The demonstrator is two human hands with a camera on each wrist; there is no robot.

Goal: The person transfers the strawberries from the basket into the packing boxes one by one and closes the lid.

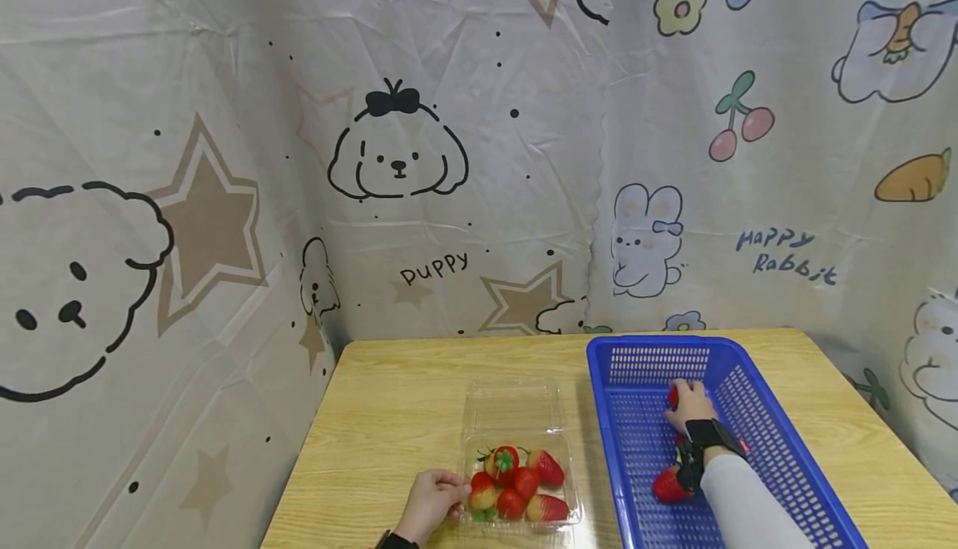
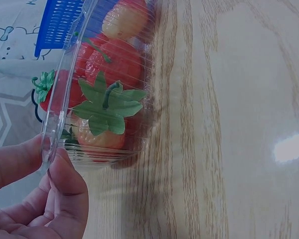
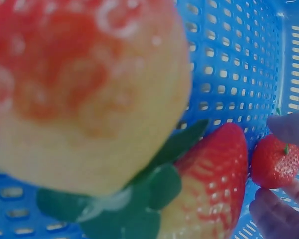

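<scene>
My left hand (image 1: 434,502) pinches the rim of a clear plastic clamshell box (image 2: 65,107) between thumb and fingers, at the box's near left corner. Several red strawberries (image 1: 527,482), some with pale yellow ends and green leaves, lie inside it, and its lid (image 1: 514,406) is folded back. Down in the blue basket (image 1: 608,449), my right hand (image 1: 692,408) has thumb and fingers around a small red strawberry (image 3: 275,162). Closer to the right wrist camera are a red and yellow strawberry (image 3: 209,184) and a big blurred one (image 3: 89,89). The right forearm partly covers what lies beneath it.
A light wooden table (image 1: 389,416) bears the box on the left and the basket on the right. The basket has raised, perforated walls. Behind the table hangs a printed curtain (image 1: 449,225), which also runs along both sides.
</scene>
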